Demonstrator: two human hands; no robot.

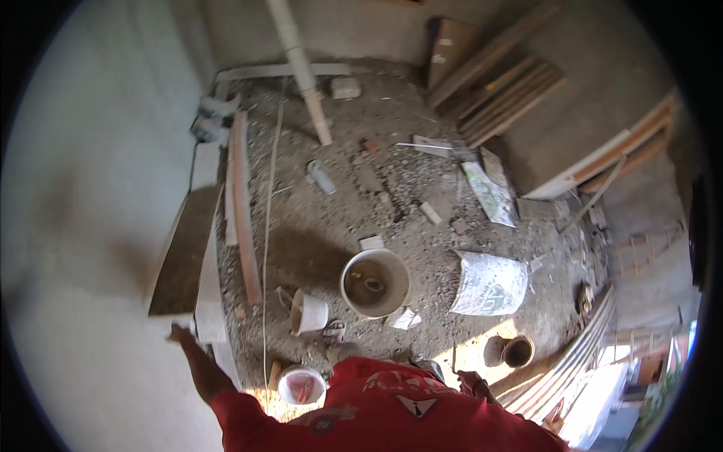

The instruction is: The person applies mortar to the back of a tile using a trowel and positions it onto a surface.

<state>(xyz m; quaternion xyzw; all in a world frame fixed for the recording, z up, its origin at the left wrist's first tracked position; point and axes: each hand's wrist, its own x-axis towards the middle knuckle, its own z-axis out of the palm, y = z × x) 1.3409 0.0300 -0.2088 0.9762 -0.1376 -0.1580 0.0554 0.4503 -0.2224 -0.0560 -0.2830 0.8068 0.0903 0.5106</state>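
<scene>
My left hand (179, 334) is stretched out to the left, its fingers extended at the near end of a wall ledge with a dark brown top (184, 252). It appears to hold nothing. Low on the right, my right hand (471, 383) is beside my red shirt, with its fingers curled. A thin dark shape shows just past those fingers, too small to name. Ahead of me stands a large round tub (375, 285) with a little murky content at the bottom. To its left, a white bucket (309, 313) leans; closer to me is another white bucket (302, 386) with something red inside.
Rubble covers the ground. A white sack (491, 284) lies right of the tub, with a round pot (518, 352) nearer. Long planks (242, 211) and a pale string (270, 218) run along the left. A wooden post (300, 71) slants down ahead; boards (512, 98) lean far right.
</scene>
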